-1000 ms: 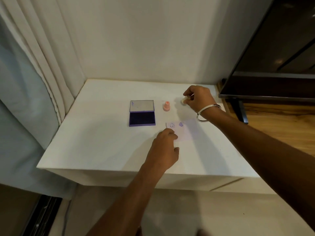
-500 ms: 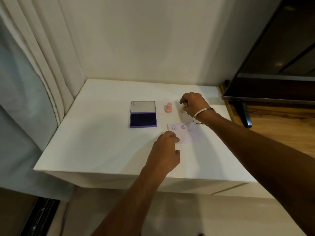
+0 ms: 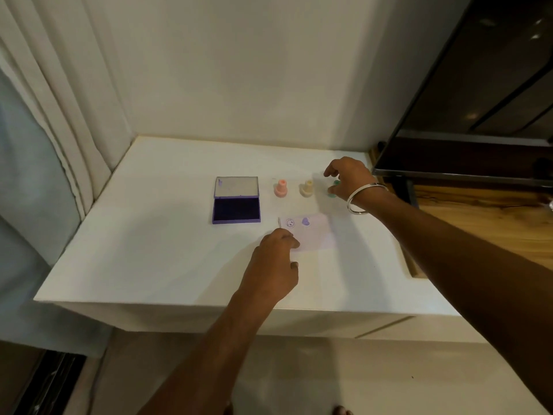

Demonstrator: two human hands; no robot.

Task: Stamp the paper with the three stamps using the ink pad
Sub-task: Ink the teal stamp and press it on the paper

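Two stamps (image 3: 281, 188) flank open ink pad (image 3: 236, 200); right hand (image 3: 348, 178) grips green stamp (image 3: 332, 189).

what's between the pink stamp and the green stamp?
The yellow stamp stands upright between the pink stamp and the green stamp, seen in the head view.

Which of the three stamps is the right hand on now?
The green stamp, rightmost in the row; the right hand partly covers it. Pink and yellow stand untouched.

Bare tabletop (image 3: 143, 253) lies open left of the left hand (image 3: 273, 265); ahead of its fingertips the ink pad (image 3: 236, 200), pink stamp (image 3: 281, 188) and yellow stamp (image 3: 307, 188) stand in a row, narrow gaps between
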